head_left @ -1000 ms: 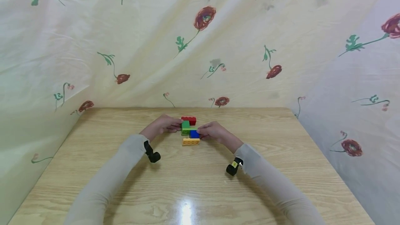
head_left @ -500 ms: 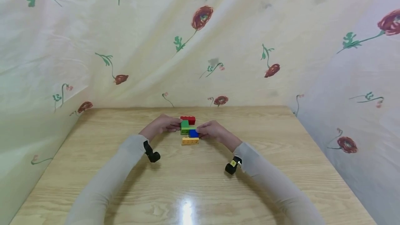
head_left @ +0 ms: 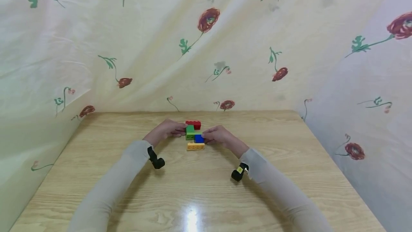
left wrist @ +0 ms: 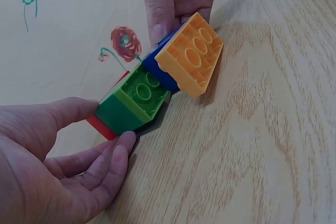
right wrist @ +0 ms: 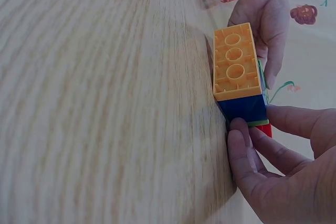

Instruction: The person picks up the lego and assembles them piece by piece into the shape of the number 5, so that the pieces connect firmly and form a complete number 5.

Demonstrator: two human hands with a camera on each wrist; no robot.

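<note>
Toy building bricks are joined on their sides into a stepped row. My left hand (head_left: 166, 130) pinches a dark green brick (left wrist: 118, 115) between thumb and fingers. From the other side my right hand (head_left: 221, 138) pinches a blue brick (right wrist: 243, 109). Between these two lies a light green brick (left wrist: 137, 96) with its hollow underside showing. An orange-yellow brick (right wrist: 235, 61) forms the near end, its hollow bottom facing my body. At the far end is a red brick (head_left: 194, 124), mostly hidden behind the green ones in both wrist views.
The bricks are near the back of a light wooden table (head_left: 193, 178). A cloth with printed red flowers (head_left: 154, 46) hangs behind the table and along its sides. Black wrist cameras (head_left: 156, 159) sit below both sleeves.
</note>
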